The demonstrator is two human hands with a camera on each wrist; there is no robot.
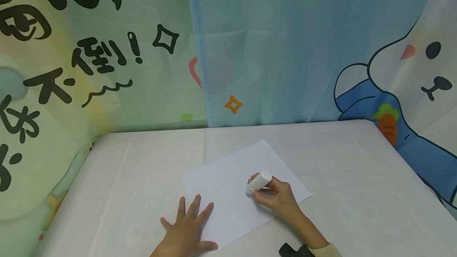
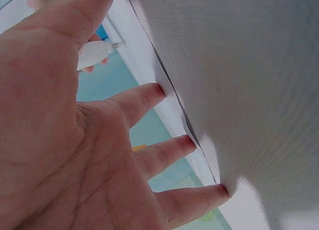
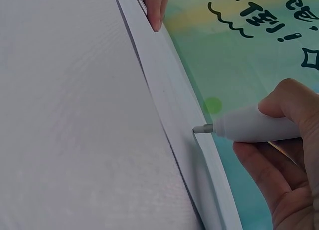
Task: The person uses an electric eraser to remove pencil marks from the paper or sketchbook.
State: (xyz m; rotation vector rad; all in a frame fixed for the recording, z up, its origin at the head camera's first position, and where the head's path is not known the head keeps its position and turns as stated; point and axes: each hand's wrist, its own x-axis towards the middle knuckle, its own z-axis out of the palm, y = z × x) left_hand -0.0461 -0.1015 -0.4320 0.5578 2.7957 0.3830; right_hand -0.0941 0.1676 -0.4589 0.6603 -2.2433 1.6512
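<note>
A sheet of white paper (image 1: pixel 228 193) lies at an angle on the table. My left hand (image 1: pixel 183 229) rests with fingers spread at the sheet's lower left edge; in the left wrist view its fingertips (image 2: pixel 189 142) touch the surface. Between thumb and fingers, my right hand (image 1: pixel 280 195) holds a stubby white bottle (image 1: pixel 258 182) with a narrow grey tip. That white bottle (image 3: pixel 254 125) is tilted, its tip touching the paper in the right wrist view. Whether the tip has left any mark cannot be made out.
A white cloth covers the table (image 1: pixel 143 169), around the sheet. Behind it hang printed curtains (image 1: pixel 271 50) in green and blue, with lettering and a cartoon animal. A black device (image 1: pixel 296 250) sits at my right wrist, by a pale sleeve (image 1: pixel 326 250).
</note>
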